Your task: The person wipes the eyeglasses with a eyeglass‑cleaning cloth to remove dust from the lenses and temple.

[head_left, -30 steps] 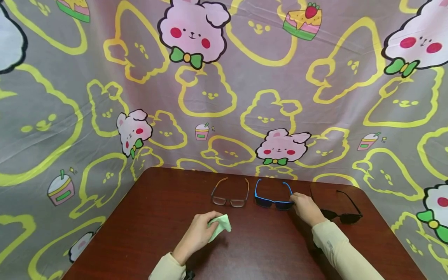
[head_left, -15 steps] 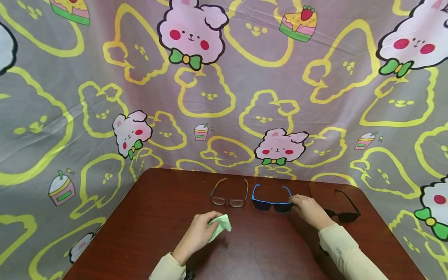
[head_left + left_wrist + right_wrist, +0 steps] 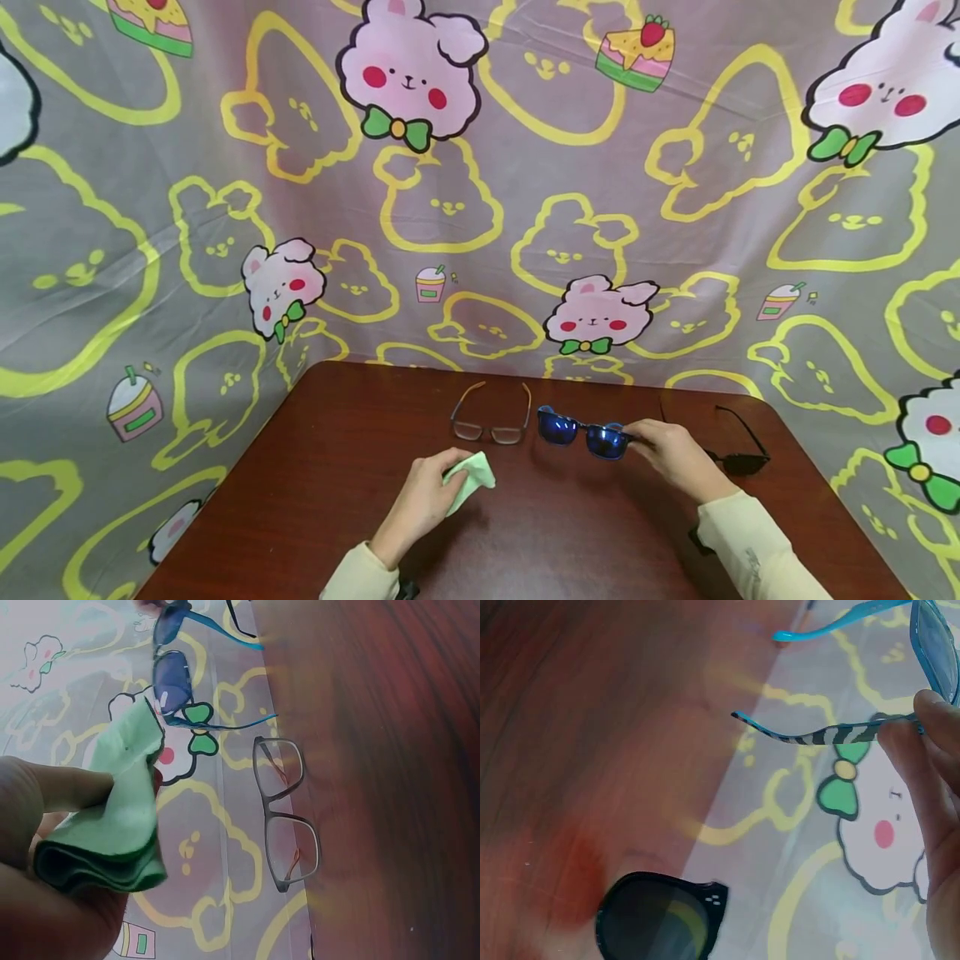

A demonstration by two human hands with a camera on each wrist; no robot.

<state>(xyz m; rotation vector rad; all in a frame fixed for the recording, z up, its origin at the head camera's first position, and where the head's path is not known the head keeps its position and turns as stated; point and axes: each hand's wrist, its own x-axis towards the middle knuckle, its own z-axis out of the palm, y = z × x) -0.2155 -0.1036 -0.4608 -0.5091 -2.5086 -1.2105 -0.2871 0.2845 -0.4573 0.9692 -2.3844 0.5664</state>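
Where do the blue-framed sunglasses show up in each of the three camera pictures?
Head: blue-framed sunglasses at table centre, gripped at their right end by the right hand.
Left wrist: top left, above the folded green cloth.
Right wrist: top right, only a temple arm and lens edge.
Shared landmark: black sunglasses, absent from the left wrist view.

Grey-framed glasses (image 3: 491,418) and black sunglasses (image 3: 731,446) on brown table (image 3: 315,483).

Fingers (image 3: 45,787) pinch green cloth (image 3: 120,817) near clear-lensed glasses (image 3: 285,817).
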